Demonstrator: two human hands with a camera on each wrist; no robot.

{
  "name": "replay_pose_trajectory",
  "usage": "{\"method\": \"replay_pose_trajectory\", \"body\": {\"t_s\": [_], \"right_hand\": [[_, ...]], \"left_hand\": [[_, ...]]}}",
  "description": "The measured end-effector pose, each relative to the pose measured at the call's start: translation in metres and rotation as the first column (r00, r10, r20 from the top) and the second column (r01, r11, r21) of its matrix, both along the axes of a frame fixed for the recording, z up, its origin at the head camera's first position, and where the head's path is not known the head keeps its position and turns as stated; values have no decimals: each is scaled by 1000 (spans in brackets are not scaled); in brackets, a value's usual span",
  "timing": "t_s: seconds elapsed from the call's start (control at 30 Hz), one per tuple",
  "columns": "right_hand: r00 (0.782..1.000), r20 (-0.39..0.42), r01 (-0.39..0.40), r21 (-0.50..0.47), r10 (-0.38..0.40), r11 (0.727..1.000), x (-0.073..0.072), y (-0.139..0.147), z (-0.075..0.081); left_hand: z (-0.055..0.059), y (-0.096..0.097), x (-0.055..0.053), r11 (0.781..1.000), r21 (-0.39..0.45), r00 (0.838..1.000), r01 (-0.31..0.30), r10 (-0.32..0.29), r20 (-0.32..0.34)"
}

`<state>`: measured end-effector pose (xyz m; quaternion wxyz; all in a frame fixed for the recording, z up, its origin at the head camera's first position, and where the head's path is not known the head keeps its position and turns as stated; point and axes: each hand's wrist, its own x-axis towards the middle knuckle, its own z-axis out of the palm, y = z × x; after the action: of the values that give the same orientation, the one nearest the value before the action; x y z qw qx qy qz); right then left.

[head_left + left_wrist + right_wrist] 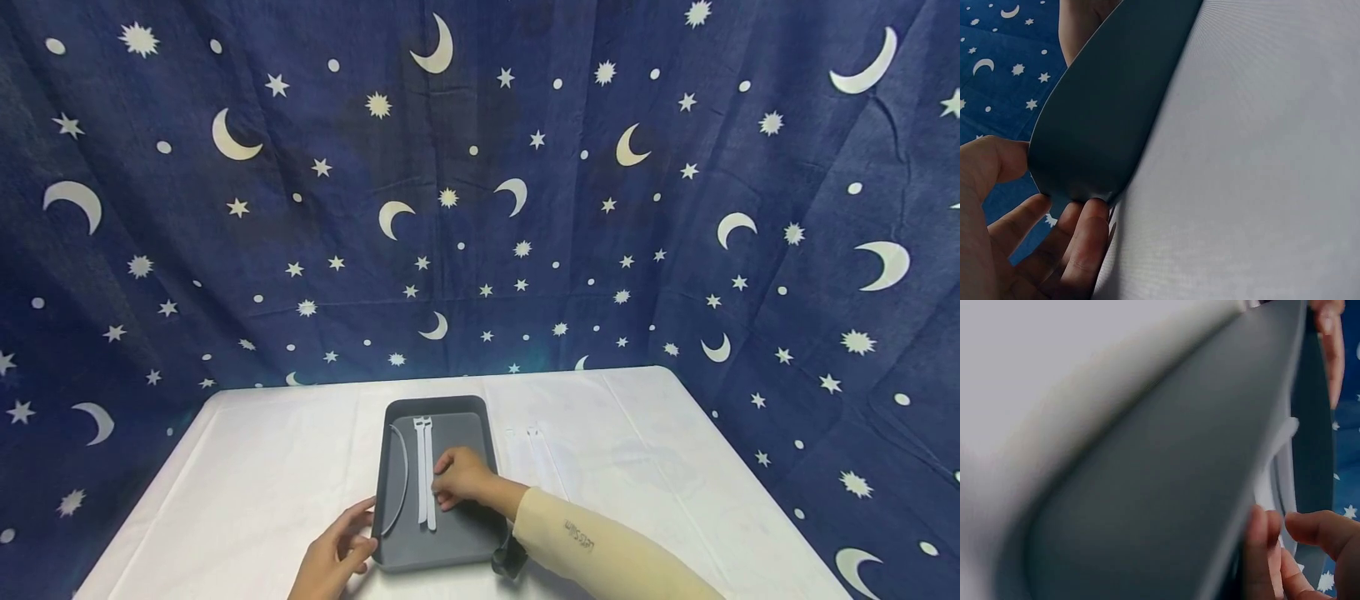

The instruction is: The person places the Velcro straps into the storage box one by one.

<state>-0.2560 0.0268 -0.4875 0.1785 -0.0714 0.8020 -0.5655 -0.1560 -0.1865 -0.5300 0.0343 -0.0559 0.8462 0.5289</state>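
A dark grey tray (450, 550) lies on the white-covered table. Inside it, two flat white cable ties (421, 467) with slotted heads lie side by side lengthwise, and a third, curved cable tie (406, 483) rests along the left wall. My right hand (465, 479) reaches in over the right wall, fingertips at the right edge of the paired ties. In the right wrist view, a gap shows between thumb and fingers near a white tie (1282, 444). My left hand (337, 550) touches the tray's outer left side near the front corner, its thumb and fingertips against the wall (1097, 125).
More white ties (534, 433) lie on the white cloth to the right of the tray, faint against it. A black device (510, 557) sits at my right wrist, beside the tray's front right corner. A blue curtain (480, 208) with moons and stars hangs behind the table.
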Motion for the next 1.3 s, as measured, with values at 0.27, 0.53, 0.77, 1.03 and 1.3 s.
{"method": "replay_pose_trajectory", "body": {"t_s": [0.27, 0.53, 0.77, 1.03, 1.3], "right_hand": [[997, -65, -32, -27, 30, 999, 7, 34, 23], [972, -69, 228, 33, -225, 973, 13, 132, 37], [916, -116, 400, 205, -384, 893, 26, 194, 21], [916, -203, 395, 327, -345, 858, 39, 195, -5], [890, -295, 445, 395, -348, 804, 43, 186, -9]], "left_hand": [[-2, -1, 0, 1000, 22, 1000, 9, -9, 4], [-2, 2, -2, 999, 31, 1000, 25, -25, -5], [3, 2, -1, 1000, 1, 1000, -12, 12, -1], [0, 0, -1, 1000, 12, 1000, -9, 9, -1], [2, 1, -1, 1000, 10, 1000, -4, 4, -6]]}}
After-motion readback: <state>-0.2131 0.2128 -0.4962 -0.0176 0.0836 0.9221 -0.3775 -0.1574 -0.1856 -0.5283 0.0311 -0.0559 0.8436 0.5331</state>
